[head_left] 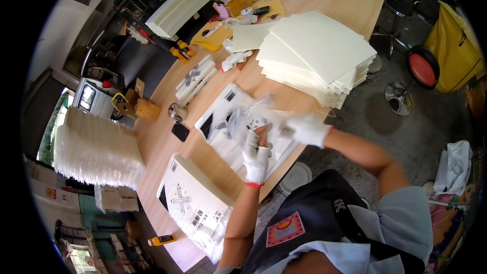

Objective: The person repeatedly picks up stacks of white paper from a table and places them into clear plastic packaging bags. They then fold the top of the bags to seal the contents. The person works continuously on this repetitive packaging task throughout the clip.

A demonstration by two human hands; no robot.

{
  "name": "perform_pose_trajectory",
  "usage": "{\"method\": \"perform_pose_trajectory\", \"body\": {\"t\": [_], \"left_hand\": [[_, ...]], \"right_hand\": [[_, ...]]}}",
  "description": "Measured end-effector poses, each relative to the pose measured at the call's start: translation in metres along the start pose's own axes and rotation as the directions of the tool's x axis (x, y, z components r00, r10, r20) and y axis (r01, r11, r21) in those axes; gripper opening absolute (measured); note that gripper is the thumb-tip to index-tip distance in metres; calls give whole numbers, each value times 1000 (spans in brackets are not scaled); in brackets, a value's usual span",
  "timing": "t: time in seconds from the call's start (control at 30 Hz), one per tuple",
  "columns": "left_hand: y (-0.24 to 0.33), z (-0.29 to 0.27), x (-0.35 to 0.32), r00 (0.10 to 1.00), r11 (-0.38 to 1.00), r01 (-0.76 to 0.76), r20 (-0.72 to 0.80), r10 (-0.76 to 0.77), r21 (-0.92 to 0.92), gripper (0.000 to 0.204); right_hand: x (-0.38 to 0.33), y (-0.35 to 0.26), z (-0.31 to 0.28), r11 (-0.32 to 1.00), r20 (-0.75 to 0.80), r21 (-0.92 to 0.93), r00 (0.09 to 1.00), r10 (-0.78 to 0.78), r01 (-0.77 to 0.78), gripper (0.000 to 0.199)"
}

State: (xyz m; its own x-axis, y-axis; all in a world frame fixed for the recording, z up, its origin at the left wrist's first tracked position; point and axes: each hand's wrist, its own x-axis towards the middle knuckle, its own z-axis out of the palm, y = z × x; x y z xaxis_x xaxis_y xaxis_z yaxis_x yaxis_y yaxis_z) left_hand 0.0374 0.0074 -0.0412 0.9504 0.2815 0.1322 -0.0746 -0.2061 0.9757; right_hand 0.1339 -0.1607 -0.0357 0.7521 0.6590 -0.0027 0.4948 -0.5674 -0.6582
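My left hand (255, 156), in a white glove with bare fingertips, is closed at the near edge of a clear printed plastic bag (238, 122). Motion smears the bag, which lies over a white pack (229, 97) with a pencil drawing near the table's front edge. Just right of it, my right hand (308, 130), also gloved in white, is too blurred to show its fingers. A stack of bagged paper packs (195, 208) with pencil prints sits left of my left forearm. Beyond my hands rises a tall, fanned stack of cream paper sheets (319, 45).
The wooden table (157, 122) also bears a black phone (180, 132), a metal canister (177, 112), a rolled white bundle (197, 78), spare gloves (236, 60) and orange bottles (182, 50). A high pile of white sheets (96, 147) stands at left. A red-seated stool (423, 67) is at right.
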Motion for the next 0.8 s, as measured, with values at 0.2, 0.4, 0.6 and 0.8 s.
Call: {"method": "perform_pose_trajectory", "body": {"t": [0.2, 0.4, 0.6, 0.8], "left_hand": [[-25, 20, 32, 991, 933, 102, 122, -63, -345, 26], [-25, 78, 75, 923, 944, 117, 384, 10, -307, 35], [-20, 92, 85, 865, 645, 497, 387, -319, -580, 31], [-32, 11, 77, 832, 876, 445, 446, -328, -185, 34]], "right_hand": [[-10, 78, -87, 661, -410, -700, 910, -65, -269, 41], [-4, 119, -114, 590, -337, -803, 882, -331, -86, 26], [-70, 10, -61, 788, -218, -578, 891, -399, 211, 30], [-95, 101, -59, 862, -538, 504, 761, 363, -54, 23]]}}
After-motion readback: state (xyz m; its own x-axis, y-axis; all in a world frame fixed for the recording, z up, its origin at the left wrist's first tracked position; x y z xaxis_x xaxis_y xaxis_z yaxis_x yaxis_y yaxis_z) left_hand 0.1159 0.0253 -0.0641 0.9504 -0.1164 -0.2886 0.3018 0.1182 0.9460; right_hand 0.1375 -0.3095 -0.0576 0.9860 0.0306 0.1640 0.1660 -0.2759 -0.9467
